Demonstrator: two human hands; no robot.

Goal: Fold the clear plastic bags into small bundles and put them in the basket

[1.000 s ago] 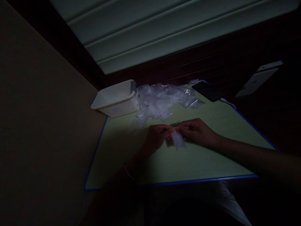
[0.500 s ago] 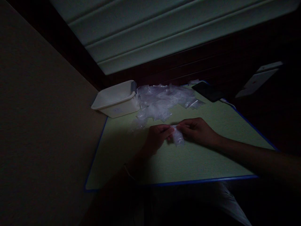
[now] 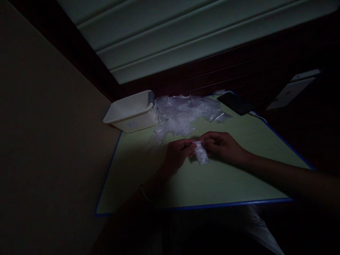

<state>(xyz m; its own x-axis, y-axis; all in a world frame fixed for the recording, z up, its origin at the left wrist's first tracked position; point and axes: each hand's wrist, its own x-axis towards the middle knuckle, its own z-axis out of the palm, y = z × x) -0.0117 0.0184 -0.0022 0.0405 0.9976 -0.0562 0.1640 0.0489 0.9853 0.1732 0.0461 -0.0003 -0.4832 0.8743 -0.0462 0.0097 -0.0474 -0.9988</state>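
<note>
Between both hands hangs a small clear plastic bag [image 3: 202, 154], its top edge level and its lower end pointing toward me. My left hand [image 3: 178, 152] pinches the upper left corner between thumb and fingers. At the upper right corner, my right hand [image 3: 221, 146] has its thumb and forefinger closed on the same bag. The picture is dark, so what the bag contains cannot be made out. Just beyond my hands lies a heap of clear plastic bags [image 3: 183, 112] on the light green, blue-edged table [image 3: 225, 187].
A white plastic bin [image 3: 132, 118] stands at the table's back left, beside the heap. A black phone [image 3: 236, 103] rests at the back right, with a white cable [image 3: 258, 116] near it. White boxes [image 3: 290, 92] are farther right. A wall [image 3: 53, 141] borders the left side.
My right hand's fingers have shifted very slightly along the bag's top edge. The bag's lower end has swung a little to the right. Both hands keep their pinch.
</note>
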